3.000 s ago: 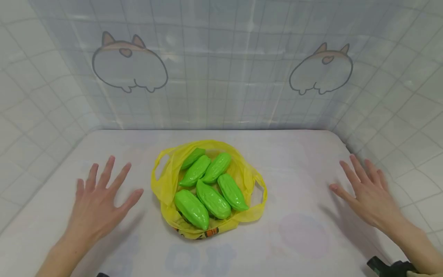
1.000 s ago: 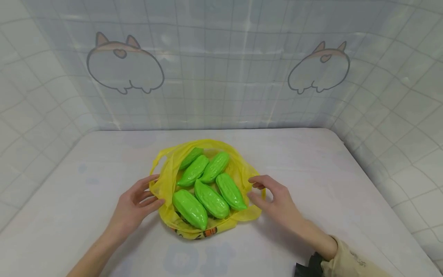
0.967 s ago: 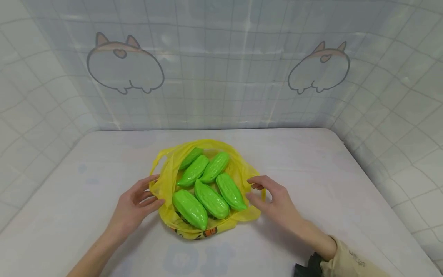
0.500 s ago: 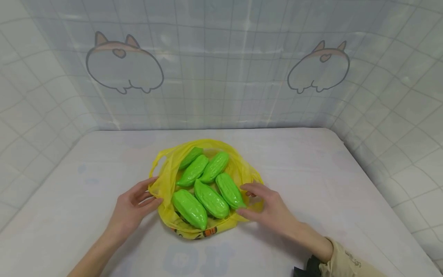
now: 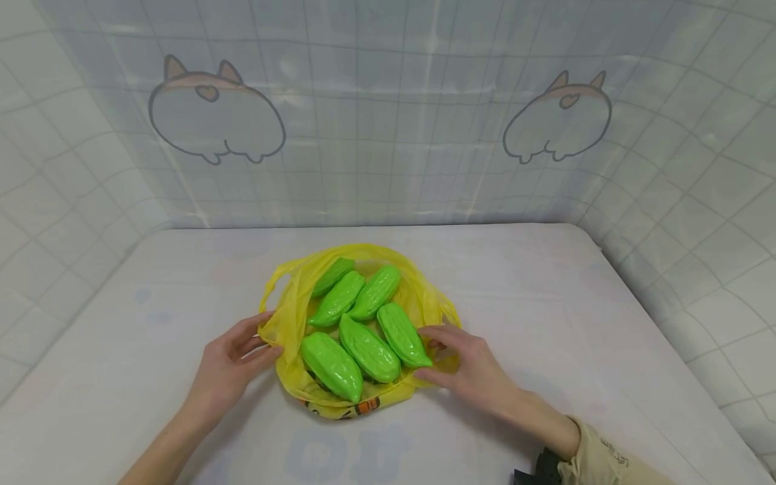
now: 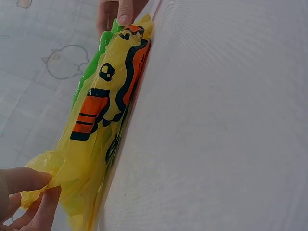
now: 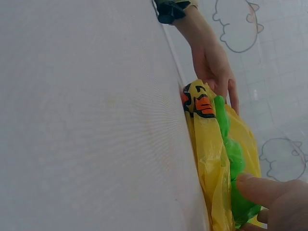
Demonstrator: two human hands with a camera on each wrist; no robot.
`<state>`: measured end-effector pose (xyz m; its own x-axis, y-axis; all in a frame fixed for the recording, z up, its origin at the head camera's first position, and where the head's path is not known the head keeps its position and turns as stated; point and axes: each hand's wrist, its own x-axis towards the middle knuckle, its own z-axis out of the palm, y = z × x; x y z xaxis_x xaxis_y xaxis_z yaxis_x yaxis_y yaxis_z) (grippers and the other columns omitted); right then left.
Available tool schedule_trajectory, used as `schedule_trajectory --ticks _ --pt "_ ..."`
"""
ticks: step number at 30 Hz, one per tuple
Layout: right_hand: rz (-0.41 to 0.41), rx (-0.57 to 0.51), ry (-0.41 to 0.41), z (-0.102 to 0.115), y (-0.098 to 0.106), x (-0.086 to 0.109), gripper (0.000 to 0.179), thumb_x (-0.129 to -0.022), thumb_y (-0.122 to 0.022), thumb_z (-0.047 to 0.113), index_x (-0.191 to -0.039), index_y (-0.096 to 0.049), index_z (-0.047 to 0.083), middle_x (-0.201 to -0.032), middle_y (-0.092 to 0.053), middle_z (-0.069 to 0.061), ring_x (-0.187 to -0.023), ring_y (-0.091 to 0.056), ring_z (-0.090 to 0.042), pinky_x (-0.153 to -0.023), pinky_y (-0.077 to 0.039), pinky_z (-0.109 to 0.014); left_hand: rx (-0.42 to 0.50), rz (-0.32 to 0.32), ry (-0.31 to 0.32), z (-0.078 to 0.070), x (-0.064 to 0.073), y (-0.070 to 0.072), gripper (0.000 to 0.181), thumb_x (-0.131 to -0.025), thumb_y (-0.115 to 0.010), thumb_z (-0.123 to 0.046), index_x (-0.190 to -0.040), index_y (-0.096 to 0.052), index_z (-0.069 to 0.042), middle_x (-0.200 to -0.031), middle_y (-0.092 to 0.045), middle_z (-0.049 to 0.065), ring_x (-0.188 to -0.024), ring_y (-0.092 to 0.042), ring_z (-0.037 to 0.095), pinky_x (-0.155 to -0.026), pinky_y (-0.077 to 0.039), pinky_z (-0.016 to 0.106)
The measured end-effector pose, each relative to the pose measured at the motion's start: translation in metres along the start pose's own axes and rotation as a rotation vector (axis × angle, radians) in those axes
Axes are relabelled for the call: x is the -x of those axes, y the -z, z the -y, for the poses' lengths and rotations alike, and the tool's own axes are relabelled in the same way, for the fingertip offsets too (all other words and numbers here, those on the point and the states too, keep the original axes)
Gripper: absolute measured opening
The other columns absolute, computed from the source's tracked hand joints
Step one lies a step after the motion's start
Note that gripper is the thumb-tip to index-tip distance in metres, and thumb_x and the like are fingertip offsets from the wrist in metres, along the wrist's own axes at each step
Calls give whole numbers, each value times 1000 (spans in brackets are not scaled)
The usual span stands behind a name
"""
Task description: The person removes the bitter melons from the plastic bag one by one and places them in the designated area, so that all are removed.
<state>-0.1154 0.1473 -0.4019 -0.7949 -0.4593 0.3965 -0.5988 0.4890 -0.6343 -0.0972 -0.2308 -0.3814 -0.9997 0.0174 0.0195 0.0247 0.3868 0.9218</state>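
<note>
A: Our left hand (image 5: 233, 357) pinches the left rim of the yellow bag (image 5: 291, 323), thumb and fingers closed on the plastic.

B: Agreed. Our right hand (image 5: 469, 364) is at the bag's right edge, fingers curled round the plastic beside the nearest green gourd (image 5: 403, 335).

A: The bag lies mid-surface (image 5: 545, 303), mouth open, six gourds inside. Orange-and-black print on its near side.

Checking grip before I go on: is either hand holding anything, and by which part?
The left hand pinches the yellow bag at its left rim. The right hand touches the bag's right edge beside a green gourd; whether it grips cannot be told.
</note>
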Motion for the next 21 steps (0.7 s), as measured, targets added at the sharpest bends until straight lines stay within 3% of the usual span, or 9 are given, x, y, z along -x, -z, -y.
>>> schedule_trajectory --ticks 7,14,21 --pt "-45 19 1 -1 -1 1 47 -80 -85 22 -123 -68 16 -110 -71 10 -92 -65 -5 -90 -57 -35 -6 -4 -8 0 0 0 62 -92 -74 -20 -146 -47 -7 -147 -52 15 -104 -60 -9 -84 -56 14" --pt "-96 4 -64 -1 3 1 42 -81 -84 17 -121 -70 15 -110 -72 8 -91 -64 -5 -80 -58 -31 18 -13 -22 1 0 0 61 -92 -74 -16 -146 -48 -6 -144 -54 -1 -105 -61 -8 -85 -56 15" --pt "-139 -49 -147 -3 12 -1 38 -83 -81 10 -119 -72 14 -107 -73 7 -90 -65 -7 -84 -57 -34 9 -17 -15 1 0 0 61 -92 -74 -16 -146 -48 -7 -145 -53 1 -105 -60 -8 -84 -56 15"
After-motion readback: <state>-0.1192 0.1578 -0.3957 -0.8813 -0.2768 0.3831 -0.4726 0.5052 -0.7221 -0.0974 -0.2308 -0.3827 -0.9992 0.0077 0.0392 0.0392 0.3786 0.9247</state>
